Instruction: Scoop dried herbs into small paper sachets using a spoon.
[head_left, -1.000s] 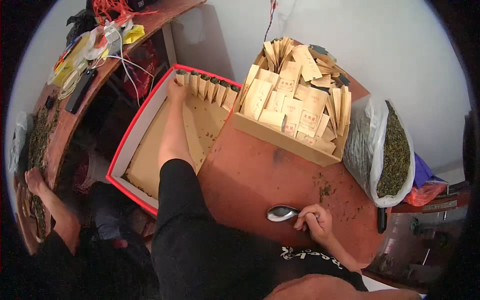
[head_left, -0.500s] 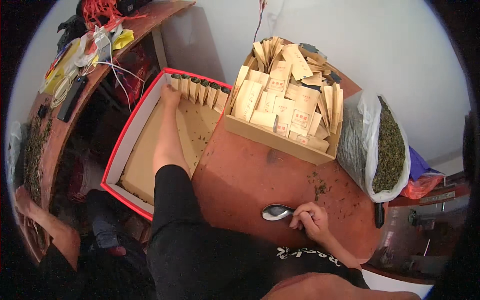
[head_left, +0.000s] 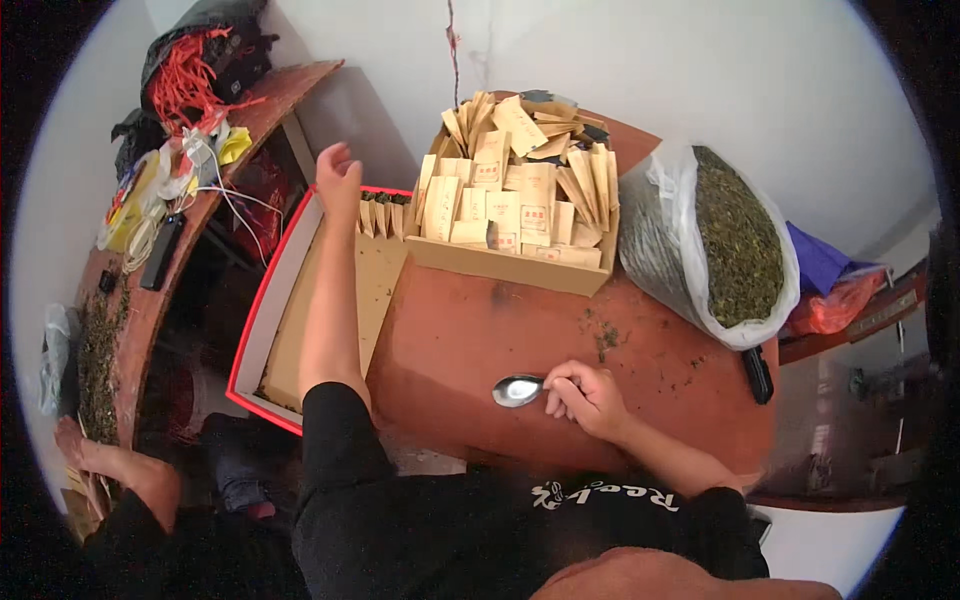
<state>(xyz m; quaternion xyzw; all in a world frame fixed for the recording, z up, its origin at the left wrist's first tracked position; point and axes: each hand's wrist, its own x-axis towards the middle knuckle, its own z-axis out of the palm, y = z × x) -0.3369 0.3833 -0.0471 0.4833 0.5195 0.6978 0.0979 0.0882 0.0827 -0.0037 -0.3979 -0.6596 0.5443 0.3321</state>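
Observation:
My left hand (head_left: 338, 182) is raised over the far end of a red-rimmed shallow box (head_left: 252, 325). Its fingers are loosely curled and apart, and nothing shows in them. Along the box's far side stands a row of small paper packets (head_left: 380, 216), their open tops filled with dark dried leaves; my left hand and forearm cover part of the row. Above the red-brown table (head_left: 470, 345), my right hand (head_left: 590, 398) grips a metal spoon (head_left: 518, 391) by its handle. The spoon's bowl points left and looks bare.
A cardboard box (head_left: 500, 264) full of paper packets stands at the table's far side. To its right leans a clear plastic bag (head_left: 690, 270) of dried leaves (head_left: 740, 240). Scattered leaf bits (head_left: 605, 335) lie nearby. Another person's hand (head_left: 85, 447) is by the left shelf (head_left: 160, 270).
My left hand has left the packets and lifted away. The spoon stays in my right hand. The whole view has shifted, so the boxes and bag appear farther left.

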